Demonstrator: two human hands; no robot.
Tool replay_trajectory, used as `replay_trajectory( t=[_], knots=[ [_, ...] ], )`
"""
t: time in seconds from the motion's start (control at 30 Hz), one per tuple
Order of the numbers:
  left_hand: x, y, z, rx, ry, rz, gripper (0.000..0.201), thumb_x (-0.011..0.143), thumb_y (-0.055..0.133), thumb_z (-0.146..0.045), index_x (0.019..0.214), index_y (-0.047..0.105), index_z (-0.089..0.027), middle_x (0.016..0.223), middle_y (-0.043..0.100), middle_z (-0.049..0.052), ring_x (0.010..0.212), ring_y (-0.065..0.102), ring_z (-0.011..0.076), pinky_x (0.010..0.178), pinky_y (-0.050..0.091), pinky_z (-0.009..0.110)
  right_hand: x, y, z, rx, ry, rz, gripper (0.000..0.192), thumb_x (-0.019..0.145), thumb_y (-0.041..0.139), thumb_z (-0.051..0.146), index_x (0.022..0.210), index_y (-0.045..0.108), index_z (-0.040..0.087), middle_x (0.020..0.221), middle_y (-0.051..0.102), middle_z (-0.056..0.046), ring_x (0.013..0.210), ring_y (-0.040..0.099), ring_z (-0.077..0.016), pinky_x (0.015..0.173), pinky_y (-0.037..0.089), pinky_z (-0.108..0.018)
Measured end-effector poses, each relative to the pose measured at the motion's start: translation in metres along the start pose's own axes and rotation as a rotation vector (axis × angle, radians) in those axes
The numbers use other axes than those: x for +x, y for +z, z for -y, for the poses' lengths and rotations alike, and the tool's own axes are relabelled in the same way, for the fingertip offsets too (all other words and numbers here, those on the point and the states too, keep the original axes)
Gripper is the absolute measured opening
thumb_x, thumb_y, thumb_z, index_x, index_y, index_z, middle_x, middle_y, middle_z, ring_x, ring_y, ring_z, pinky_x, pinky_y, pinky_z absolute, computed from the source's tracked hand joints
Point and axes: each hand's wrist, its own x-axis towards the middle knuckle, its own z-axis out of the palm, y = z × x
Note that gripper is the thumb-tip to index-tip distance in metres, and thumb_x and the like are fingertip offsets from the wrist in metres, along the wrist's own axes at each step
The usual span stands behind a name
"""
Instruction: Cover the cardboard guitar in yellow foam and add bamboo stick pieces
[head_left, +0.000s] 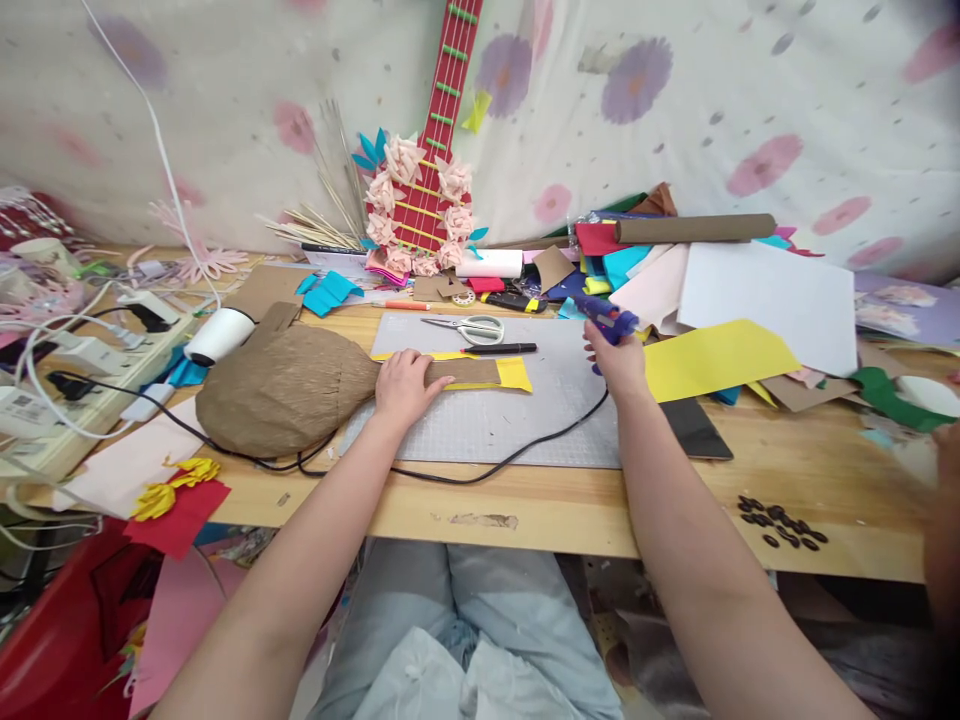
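My left hand (pixel 406 386) presses flat on the neck of a brown paper guitar shape (pixel 285 388) that lies across a grey cutting mat (pixel 517 415). A yellow paper strip (pixel 514 374) sits under the brown neck. My right hand (pixel 619 358) grips a blue glue gun (pixel 606 318) at the mat's right edge, its black cord (pixel 480 468) trailing over the mat toward the left. Scissors (pixel 469 327) and a black pen (pixel 501 349) lie on the mat just beyond the neck.
A red paper guitar with pink flowers (pixel 430 195) leans on the flowered cloth behind. Coloured paper sheets (pixel 720 358) and a cardboard tube (pixel 694 228) pile up at right. A power strip (pixel 71 400) and cables lie left; dark small pieces (pixel 780 522) near the front edge.
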Motion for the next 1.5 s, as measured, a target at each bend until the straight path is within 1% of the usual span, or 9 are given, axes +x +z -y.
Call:
replay_trajectory(
  t=[0.07, 0.13, 0.2, 0.27, 0.43, 0.57, 0.73, 1.03, 1.5],
  knots=[
    [-0.001, -0.002, -0.002, 0.002, 0.018, 0.019, 0.049, 0.078, 0.048, -0.057, 0.107, 0.061, -0.02, 0.104, 0.059, 0.009, 0.1, 0.05, 0.0253, 0.091, 0.036, 0.039, -0.009, -0.005, 0.017, 0.162, -0.02, 0.06, 0.043, 0.071, 0.054, 0.059, 0.081, 0.057, 0.018, 0.08, 0.064, -0.006, 0.058, 0.056, -0.0115, 0.046, 0.043, -0.023],
    [-0.002, -0.009, -0.003, 0.0, 0.063, 0.018, 0.055, 0.074, 0.053, -0.058, 0.113, 0.057, -0.02, 0.108, 0.058, 0.01, 0.105, 0.049, 0.026, 0.1, 0.029, 0.043, -0.022, -0.005, 0.037, 0.194, -0.063, 0.275, 0.043, 0.07, 0.055, 0.06, 0.08, 0.059, 0.018, 0.076, 0.063, -0.005, 0.051, 0.05, -0.0085, 0.043, 0.04, -0.021],
    [-0.005, -0.02, 0.001, -0.006, 0.107, 0.014, 0.064, 0.069, 0.06, -0.058, 0.121, 0.052, -0.021, 0.115, 0.056, 0.01, 0.111, 0.046, 0.0269, 0.107, 0.019, 0.047, -0.034, -0.002, 0.056, 0.09, -0.061, 0.554, 0.045, 0.066, 0.06, 0.06, 0.076, 0.061, 0.017, 0.064, 0.06, -0.003, 0.048, 0.046, -0.0077, 0.042, 0.036, -0.021],
    [-0.008, -0.032, 0.01, -0.005, 0.113, 0.019, 0.068, 0.066, 0.064, -0.054, 0.125, 0.048, -0.023, 0.121, 0.053, 0.01, 0.116, 0.044, 0.0274, 0.109, 0.013, 0.049, -0.043, 0.005, 0.072, -0.039, -0.058, 0.74, 0.048, 0.064, 0.06, 0.062, 0.073, 0.062, 0.015, 0.055, 0.054, -0.001, 0.047, 0.045, -0.0077, 0.042, 0.034, -0.021],
    [-0.011, -0.043, 0.034, 0.027, 0.059, 0.093, 0.057, 0.071, 0.063, -0.042, 0.124, 0.048, -0.023, 0.122, 0.056, 0.007, 0.116, 0.047, 0.0247, 0.111, 0.01, 0.048, -0.051, 0.026, 0.1, -0.211, -0.131, 0.895, 0.052, 0.063, 0.059, 0.065, 0.071, 0.062, 0.015, 0.055, 0.052, 0.0, 0.048, 0.045, -0.0077, 0.043, 0.034, -0.021],
    [-0.009, -0.033, 0.034, 0.025, 0.062, 0.14, 0.054, 0.074, 0.061, -0.036, 0.124, 0.048, -0.019, 0.119, 0.059, 0.008, 0.114, 0.05, 0.0219, 0.108, 0.023, 0.039, -0.054, 0.044, 0.114, -0.332, -0.199, 0.946, 0.051, 0.062, 0.059, 0.066, 0.069, 0.06, 0.015, 0.056, 0.055, -0.001, 0.049, 0.047, -0.0084, 0.046, 0.035, -0.021],
    [-0.008, -0.028, 0.029, 0.029, 0.056, 0.105, 0.056, 0.074, 0.062, -0.038, 0.124, 0.048, -0.018, 0.118, 0.06, 0.009, 0.113, 0.051, 0.0222, 0.107, 0.026, 0.036, -0.057, 0.058, 0.121, -0.443, -0.246, 0.949, 0.05, 0.064, 0.058, 0.066, 0.074, 0.059, 0.017, 0.057, 0.056, 0.0, 0.05, 0.048, -0.0094, 0.047, 0.036, -0.022],
    [-0.01, -0.03, 0.029, 0.028, 0.052, 0.108, 0.056, 0.073, 0.062, -0.037, 0.125, 0.047, -0.018, 0.115, 0.06, 0.009, 0.11, 0.052, 0.0231, 0.105, 0.027, 0.036, -0.042, 0.045, 0.114, -0.545, -0.229, 0.958, 0.049, 0.063, 0.056, 0.068, 0.064, 0.058, 0.019, 0.058, 0.056, -0.002, 0.049, 0.046, -0.0103, 0.046, 0.034, -0.024],
    [-0.01, -0.029, 0.03, 0.016, 0.046, 0.099, 0.053, 0.074, 0.061, -0.037, 0.122, 0.049, -0.019, 0.116, 0.06, 0.008, 0.111, 0.051, 0.0226, 0.105, 0.026, 0.036, -0.04, 0.048, 0.116, -0.599, -0.273, 0.945, 0.051, 0.062, 0.055, 0.07, 0.064, 0.061, 0.019, 0.057, 0.055, -0.002, 0.052, 0.048, -0.0115, 0.048, 0.034, -0.024]
  ],
)
